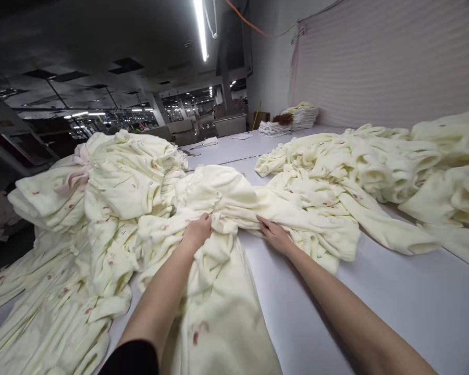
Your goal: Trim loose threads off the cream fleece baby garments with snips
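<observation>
A pale yellow fleece garment (222, 190) with small reddish prints on its cloth lies bunched in front of me, and a long part of it, or of another like it, hangs toward me. My left hand (197, 232) is closed on a fold of this cloth, its fingertips partly hidden. To the right, my right hand (274, 234) touches the lower edge of the bunched cloth, fingers stretched out and slightly apart. Where one garment ends and its neighbours begin is hard to make out.
A tall heap of similar garments (121, 177) spills over the left side. More garments (375, 161) lie piled along the right of the white table (394, 297). Folded stacks (303, 115) stand at the far end, near a wall covered with a pinkish sheet (391, 62).
</observation>
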The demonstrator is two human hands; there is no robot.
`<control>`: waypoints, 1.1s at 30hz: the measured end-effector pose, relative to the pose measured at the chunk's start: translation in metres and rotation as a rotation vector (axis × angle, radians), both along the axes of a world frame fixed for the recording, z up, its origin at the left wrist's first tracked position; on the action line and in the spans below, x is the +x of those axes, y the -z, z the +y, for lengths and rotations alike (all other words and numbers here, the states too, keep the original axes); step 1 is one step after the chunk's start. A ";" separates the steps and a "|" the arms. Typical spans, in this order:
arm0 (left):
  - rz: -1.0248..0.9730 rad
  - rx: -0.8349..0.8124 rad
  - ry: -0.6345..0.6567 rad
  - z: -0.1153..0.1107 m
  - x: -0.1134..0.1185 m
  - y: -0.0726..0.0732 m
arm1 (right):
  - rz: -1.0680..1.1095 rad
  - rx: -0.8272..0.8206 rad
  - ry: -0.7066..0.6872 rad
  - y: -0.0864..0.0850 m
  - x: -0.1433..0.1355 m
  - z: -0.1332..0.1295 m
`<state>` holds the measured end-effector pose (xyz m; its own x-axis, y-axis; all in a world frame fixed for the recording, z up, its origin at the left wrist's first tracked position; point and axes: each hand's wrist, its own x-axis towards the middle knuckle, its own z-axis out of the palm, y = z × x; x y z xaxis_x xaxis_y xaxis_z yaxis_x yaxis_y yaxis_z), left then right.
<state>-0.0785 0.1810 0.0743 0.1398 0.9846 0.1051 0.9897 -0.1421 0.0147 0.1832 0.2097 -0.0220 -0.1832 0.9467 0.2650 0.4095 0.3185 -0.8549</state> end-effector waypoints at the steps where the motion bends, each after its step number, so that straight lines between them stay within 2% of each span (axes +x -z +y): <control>1: -0.013 0.027 0.001 0.004 0.001 0.001 | 0.011 -0.004 -0.018 -0.005 0.001 -0.015; 3: -0.045 0.084 0.013 0.005 0.003 0.003 | 0.034 -0.012 -0.048 -0.019 0.003 -0.057; 6: -0.116 0.164 0.037 -0.010 0.009 0.000 | 0.081 -0.063 -0.103 -0.050 0.001 -0.138; 9: -0.214 0.268 0.056 -0.041 0.014 -0.005 | 0.191 -0.342 -0.390 -0.079 -0.008 -0.223; 10: -0.252 0.309 0.055 -0.054 0.015 -0.007 | 0.167 -0.395 -0.453 -0.085 -0.011 -0.248; 12: -0.335 0.387 0.044 -0.089 0.015 -0.009 | 0.068 -0.398 -0.498 -0.088 -0.016 -0.291; 16: -0.509 0.472 -0.006 -0.185 0.008 0.002 | -0.159 -0.310 -0.465 -0.068 -0.018 -0.349; 21: -0.676 0.399 -0.082 -0.320 0.008 0.026 | -0.303 -0.073 -0.366 -0.044 -0.021 -0.378; 23: -0.761 0.312 -0.105 -0.363 0.018 0.031 | -0.301 -0.015 -0.336 -0.043 -0.025 -0.379; 25: -0.734 0.231 -0.050 -0.391 0.033 0.032 | -0.281 -0.017 -0.316 -0.046 -0.027 -0.377; 28: -0.660 0.192 0.025 -0.406 0.058 0.033 | -0.272 -0.037 -0.292 -0.052 -0.025 -0.372; 33: -0.672 0.450 0.041 -0.388 0.078 0.037 | -0.426 0.076 -0.202 -0.073 -0.007 -0.366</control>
